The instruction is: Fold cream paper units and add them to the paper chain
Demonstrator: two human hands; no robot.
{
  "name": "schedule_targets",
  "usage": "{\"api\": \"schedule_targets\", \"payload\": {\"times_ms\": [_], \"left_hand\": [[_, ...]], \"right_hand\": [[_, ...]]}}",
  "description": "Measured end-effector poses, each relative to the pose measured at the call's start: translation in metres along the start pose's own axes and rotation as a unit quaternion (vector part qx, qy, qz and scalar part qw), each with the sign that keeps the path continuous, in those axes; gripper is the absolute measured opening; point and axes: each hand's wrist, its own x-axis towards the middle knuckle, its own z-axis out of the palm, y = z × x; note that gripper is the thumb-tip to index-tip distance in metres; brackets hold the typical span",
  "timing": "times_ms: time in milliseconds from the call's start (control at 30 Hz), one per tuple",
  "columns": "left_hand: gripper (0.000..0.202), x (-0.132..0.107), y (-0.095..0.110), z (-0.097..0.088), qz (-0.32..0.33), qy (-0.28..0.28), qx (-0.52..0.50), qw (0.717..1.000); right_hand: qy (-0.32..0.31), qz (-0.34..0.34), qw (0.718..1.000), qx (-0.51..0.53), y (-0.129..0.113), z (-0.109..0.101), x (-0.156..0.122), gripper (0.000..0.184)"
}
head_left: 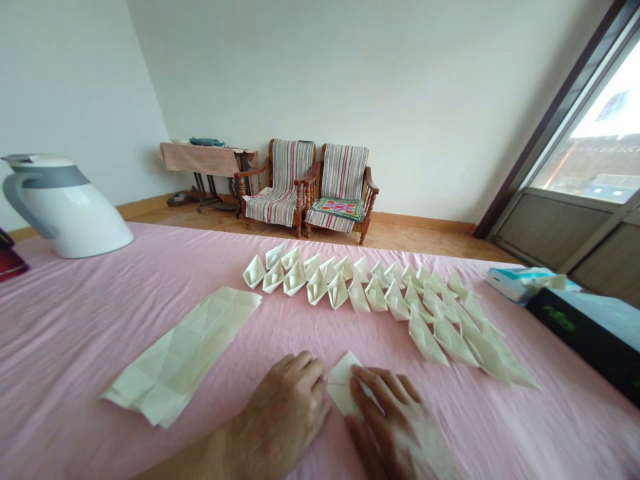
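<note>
A small cream paper (pixel 344 379), folded to a diamond, lies on the pink cloth between my hands. My left hand (pixel 287 407) is closed at its left corner, fingers curled, with the fingertips and thumb partly hidden. Across the paper's right side rest the outstretched fingers of my right hand (pixel 395 413), somewhat blurred and covering that part. Beyond my hands stand several folded paper boats (pixel 317 287) in close rows, running from the middle toward the right. To the left lies a flat stack of creased paper sheets (pixel 187 350).
A white and grey jug (pixel 93 220) stands at the far left, by a dark red object (pixel 11 261). On the right are a tissue pack (pixel 520 283) and a black box (pixel 575 333). Past the pink-covered surface (pixel 200 260) are two wooden armchairs (pixel 283 180) and a small cloth-covered table (pixel 200 159).
</note>
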Motion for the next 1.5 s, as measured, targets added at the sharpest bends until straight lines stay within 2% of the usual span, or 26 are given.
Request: {"api": "schedule_targets", "payload": {"times_ms": [167,300,500,733,1033,1167,1267,1500], "left_hand": [[0.003,0.0,-0.006,0.0,-0.075,0.014,-0.103,0.992],[0.018,0.003,-0.016,0.005,-0.152,0.053,-0.159,0.974],[0.017,0.007,-0.02,0.01,-0.161,0.075,-0.25,0.952],[0.016,0.016,-0.016,0.01,-0.208,0.06,-0.274,0.937],[0.017,0.015,-0.017,0.012,-0.203,0.059,-0.28,0.936],[0.015,0.014,-0.018,0.012,-0.192,0.075,-0.287,0.935],[0.015,0.013,-0.019,0.011,-0.187,0.087,-0.309,0.928],[0.018,0.014,-0.021,0.012,-0.177,0.116,-0.327,0.921]], "right_hand": [[0.016,0.044,0.998,-0.041,0.001,0.002,-0.006,0.022],[0.041,0.068,0.996,-0.039,0.004,0.004,-0.009,0.022],[0.059,0.106,0.993,-0.004,0.005,0.011,-0.014,0.024],[0.062,0.116,0.991,0.03,0.003,0.016,-0.017,0.025],[0.061,0.137,0.988,0.038,0.005,0.014,-0.017,0.022],[0.038,0.135,0.99,0.021,0.006,0.012,-0.015,0.022],[0.012,0.161,0.987,0.013,0.005,0.008,-0.013,0.018],[0.005,0.178,0.984,0.005,0.01,0.004,-0.011,0.014]]}}
